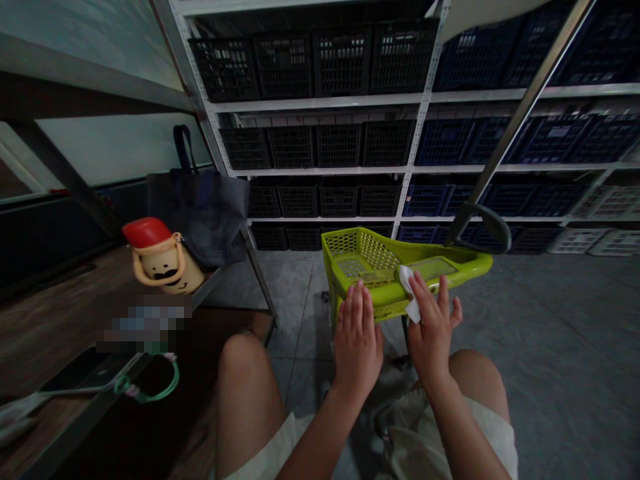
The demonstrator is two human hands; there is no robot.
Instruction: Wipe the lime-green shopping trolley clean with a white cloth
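In front of me is a lime-green plastic shopping cart basket [383, 257] with mesh sides and a long tapering end toward the right. My left hand [357, 343] lies flat on the near rim, its fingers stretched out side by side and holding nothing. A folded white tissue [411, 293] hangs over the same rim a little to the right. My right hand [433, 327] presses that tissue against the green plastic with thumb and index side, while its other fingers stand apart. Part of the tissue is hidden under the fingers.
At left, a wooden-topped bench [95, 287] holds a beige cup with a red lid [163, 257], a phone [90, 370] and a green loop strap [155, 398]. A dark bag [200, 213] stands behind. Shelves carry black crates [340, 143]. A metal pole [525, 113] slants above the cart.
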